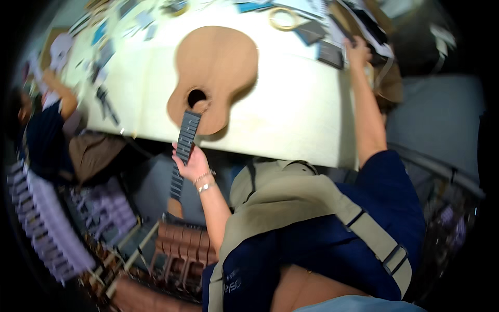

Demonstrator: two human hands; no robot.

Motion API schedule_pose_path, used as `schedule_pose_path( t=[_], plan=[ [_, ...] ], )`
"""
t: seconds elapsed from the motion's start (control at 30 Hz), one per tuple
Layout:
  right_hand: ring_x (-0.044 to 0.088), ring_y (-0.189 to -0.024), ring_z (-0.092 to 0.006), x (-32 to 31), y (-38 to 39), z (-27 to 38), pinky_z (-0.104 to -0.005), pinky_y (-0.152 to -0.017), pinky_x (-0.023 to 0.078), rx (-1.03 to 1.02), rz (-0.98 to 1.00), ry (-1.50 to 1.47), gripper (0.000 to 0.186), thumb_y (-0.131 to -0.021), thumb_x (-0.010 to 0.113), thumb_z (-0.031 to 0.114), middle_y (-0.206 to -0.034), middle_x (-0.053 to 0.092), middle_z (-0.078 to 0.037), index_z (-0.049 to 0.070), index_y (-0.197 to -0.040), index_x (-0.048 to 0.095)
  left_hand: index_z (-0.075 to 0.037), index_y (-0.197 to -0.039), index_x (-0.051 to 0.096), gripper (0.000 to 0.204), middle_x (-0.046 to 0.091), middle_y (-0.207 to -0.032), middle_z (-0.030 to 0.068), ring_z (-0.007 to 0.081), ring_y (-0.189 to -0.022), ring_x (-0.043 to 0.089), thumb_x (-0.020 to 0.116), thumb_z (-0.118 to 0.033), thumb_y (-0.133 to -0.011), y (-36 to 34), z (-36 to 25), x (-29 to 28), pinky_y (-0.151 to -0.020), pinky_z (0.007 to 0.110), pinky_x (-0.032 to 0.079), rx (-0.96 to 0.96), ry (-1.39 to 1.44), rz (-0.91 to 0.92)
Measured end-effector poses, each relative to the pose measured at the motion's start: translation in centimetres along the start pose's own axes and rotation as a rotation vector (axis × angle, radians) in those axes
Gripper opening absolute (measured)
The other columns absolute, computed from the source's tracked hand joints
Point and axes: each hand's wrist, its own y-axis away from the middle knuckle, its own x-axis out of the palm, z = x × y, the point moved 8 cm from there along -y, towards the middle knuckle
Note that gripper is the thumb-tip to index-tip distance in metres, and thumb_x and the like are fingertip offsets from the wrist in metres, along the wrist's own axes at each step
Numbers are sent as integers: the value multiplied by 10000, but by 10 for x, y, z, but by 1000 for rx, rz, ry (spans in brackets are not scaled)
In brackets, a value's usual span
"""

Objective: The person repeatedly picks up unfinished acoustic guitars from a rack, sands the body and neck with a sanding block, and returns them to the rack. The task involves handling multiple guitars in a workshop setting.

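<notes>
An unfinished wooden guitar (221,62) lies face up on the pale worktable, its neck with dark fretboard (188,127) reaching past the near edge. My left hand (193,162) is closed round the neck at that edge. Out at the table's back right, my right hand (357,51) has its fingers on a dark narrow object (344,32), apparently gripping it; it is blurred. Dark flat blocks (330,53) sit just left of that hand.
The pale table (291,114) bears scattered cards, a tape roll (283,19) and dark tools (106,104). A co-worker (44,135) works at the left end. Racks of purple parts (47,218) and brown parts (176,239) stand below; a grey surface (431,114) is at right.
</notes>
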Motion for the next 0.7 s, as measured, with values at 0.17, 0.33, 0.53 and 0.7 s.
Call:
schedule_pose_path(
  t=[0.17, 0.33, 0.53, 0.7],
  plan=[
    [478, -756, -73, 43, 78, 94, -235, -694, 411, -47, 660, -1005, 370, -879, 533, 335, -920, 586, -3, 49, -1105, 600, -62, -777, 534, 143, 494, -701, 50, 241, -828, 547, 491, -177, -849, -3, -59, 91, -893, 441, 396, 230, -21, 382],
    [531, -1047, -169, 35, 232, 181, -304, -886, 427, 515, 1708, -1385, 752, -837, 373, 637, -1164, 533, -122, 7, -1240, 456, -49, -885, 576, 126, 502, -700, 82, 238, -825, 529, 562, -162, -832, 76, -72, 150, -839, 416, 410, 42, -133, 25],
    [599, -816, -200, 47, 284, 188, -322, -740, 476, 824, 1886, -1379, 433, -864, 446, 382, -934, 629, -111, -2, -1011, 582, -31, -933, 540, 168, 521, -892, 111, 254, -973, 483, 568, -169, -840, 128, -85, 176, -890, 424, 365, 136, -282, 208],
    [594, -825, -198, 14, 299, 197, -322, -745, 469, 836, 1896, -1366, 403, -837, 475, 340, -952, 621, -116, 1, -1034, 569, -80, -948, 565, 116, 562, -909, 99, 245, -968, 521, 557, -146, -853, 146, -96, 180, -884, 407, 402, 151, -292, 279]
  ],
)
